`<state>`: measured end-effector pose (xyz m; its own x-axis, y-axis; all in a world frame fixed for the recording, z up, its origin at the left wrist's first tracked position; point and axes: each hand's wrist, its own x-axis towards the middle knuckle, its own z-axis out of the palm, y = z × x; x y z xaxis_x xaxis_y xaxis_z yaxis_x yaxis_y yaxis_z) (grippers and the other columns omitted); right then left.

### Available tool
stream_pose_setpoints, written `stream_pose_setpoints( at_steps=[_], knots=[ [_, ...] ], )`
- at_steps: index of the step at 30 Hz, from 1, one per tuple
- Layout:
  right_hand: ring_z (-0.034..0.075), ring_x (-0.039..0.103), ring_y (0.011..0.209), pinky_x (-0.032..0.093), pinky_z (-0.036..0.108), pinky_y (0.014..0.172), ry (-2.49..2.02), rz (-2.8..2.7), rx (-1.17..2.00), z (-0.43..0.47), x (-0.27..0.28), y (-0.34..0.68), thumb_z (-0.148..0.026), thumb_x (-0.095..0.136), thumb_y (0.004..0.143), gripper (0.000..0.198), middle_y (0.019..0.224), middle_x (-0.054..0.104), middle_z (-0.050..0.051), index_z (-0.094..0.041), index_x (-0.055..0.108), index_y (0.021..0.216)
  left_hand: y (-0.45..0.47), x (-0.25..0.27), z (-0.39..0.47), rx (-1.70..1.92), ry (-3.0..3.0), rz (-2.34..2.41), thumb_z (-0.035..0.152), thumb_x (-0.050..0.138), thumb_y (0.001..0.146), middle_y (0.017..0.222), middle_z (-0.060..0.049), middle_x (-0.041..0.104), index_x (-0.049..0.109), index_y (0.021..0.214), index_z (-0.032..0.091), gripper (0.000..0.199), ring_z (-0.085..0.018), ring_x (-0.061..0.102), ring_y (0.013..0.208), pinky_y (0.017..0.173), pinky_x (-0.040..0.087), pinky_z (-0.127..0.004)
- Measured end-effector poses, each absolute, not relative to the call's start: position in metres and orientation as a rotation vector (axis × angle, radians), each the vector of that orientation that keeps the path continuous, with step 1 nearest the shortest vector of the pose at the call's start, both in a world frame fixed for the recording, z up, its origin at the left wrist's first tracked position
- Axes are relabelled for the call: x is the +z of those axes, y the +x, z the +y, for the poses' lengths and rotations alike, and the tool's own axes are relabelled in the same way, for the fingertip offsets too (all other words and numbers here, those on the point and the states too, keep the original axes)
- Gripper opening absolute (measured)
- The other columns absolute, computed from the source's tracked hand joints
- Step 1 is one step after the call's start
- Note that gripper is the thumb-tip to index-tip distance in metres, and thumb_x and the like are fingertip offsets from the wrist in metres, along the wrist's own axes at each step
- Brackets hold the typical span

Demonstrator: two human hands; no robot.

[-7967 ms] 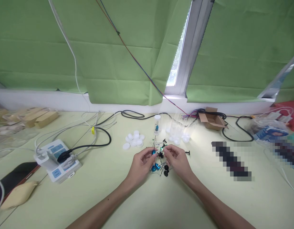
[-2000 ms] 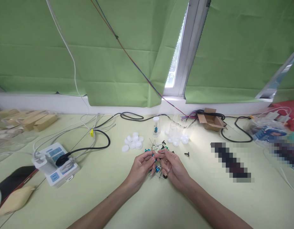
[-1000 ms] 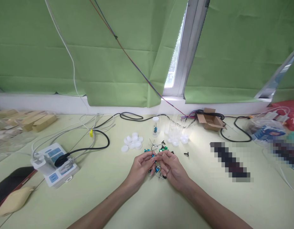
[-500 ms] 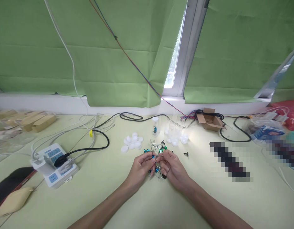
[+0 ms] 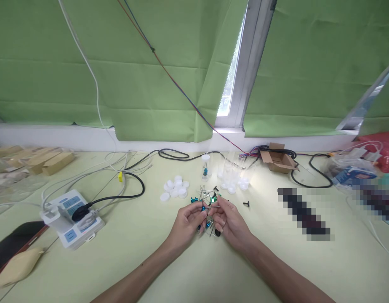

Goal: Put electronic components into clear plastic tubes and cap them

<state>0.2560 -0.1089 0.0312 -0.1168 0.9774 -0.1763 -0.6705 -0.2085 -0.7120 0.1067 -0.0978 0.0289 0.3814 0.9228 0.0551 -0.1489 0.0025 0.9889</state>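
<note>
- Left hand (image 5: pixel 188 220): pinched on a small blue part (image 5: pixel 203 208).
- Right hand (image 5: pixel 229 219): clamped on what seems a thin metal rod (image 5: pixel 214 206).
- White caps (image 5: pixel 174 192) lie beyond on the surface (image 5: pixel 194 277).

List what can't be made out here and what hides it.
All in the head view:
Full shape of the blue metal piece, hidden by the left hand.
Right end of the thin metal rod, too fine to tell at the right hand.
Long dark object right of centre, masked by pixelation.
Red-edged black object, cut off by the left edge.
Print on the power strip, too small.
</note>
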Motion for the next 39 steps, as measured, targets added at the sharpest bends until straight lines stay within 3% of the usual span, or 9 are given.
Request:
stream_pose_setpoints(
  at_steps=[12,24,33,39],
  knots=[
    [0.002,0.034,0.035,0.033,0.014,0.031,-0.737,-0.545,1.676,-0.107,0.0284,0.258,-0.051,0.083,0.068,0.041,0.059,0.066,0.001,-0.013,0.067,0.074,0.1073,0.0291,-0.0976,1.012,1.273,0.808,0.041,0.071,0.081,0.064,0.0,0.058,0.067,0.096,0.013,0.032,-0.01,0.047,0.05,0.051,0.04,-0.025],
    [0.003,0.036,0.039,0.034,0.015,0.034,-0.666,-0.555,1.706,-0.1084,0.0269,0.2583,-0.044,0.079,0.076,0.033,0.062,0.067,0.002,-0.014,0.068,0.078,0.106,0.0283,-0.097,1.02,1.271,0.815,0.041,0.07,0.082,0.065,-0.001,0.061,0.067,0.097,0.015,0.03,-0.011,0.048,0.049,0.052,0.039,-0.026],
    [0.004,0.034,0.041,0.036,0.016,0.036,-0.665,-0.57,1.736,-0.1096,0.0304,0.2602,-0.045,0.08,0.074,0.035,0.075,0.073,0.006,-0.013,0.071,0.085,0.1066,0.0282,-0.0965,1.043,1.258,0.793,0.038,0.069,0.084,0.072,-0.003,0.061,0.068,0.099,0.014,0.028,-0.009,0.045,0.049,0.051,0.037,-0.025],
    [0.004,0.034,0.044,0.039,0.016,0.039,-0.622,-0.574,1.756,-0.1099,0.0266,0.2594,-0.043,0.078,0.078,0.033,0.084,0.075,0.007,-0.014,0.073,0.091,0.1037,0.0224,-0.0946,1.015,1.187,0.785,0.036,0.068,0.086,0.062,0.001,0.055,0.068,0.102,0.014,0.028,-0.009,0.043,0.05,0.051,0.036,-0.024]
  ],
)
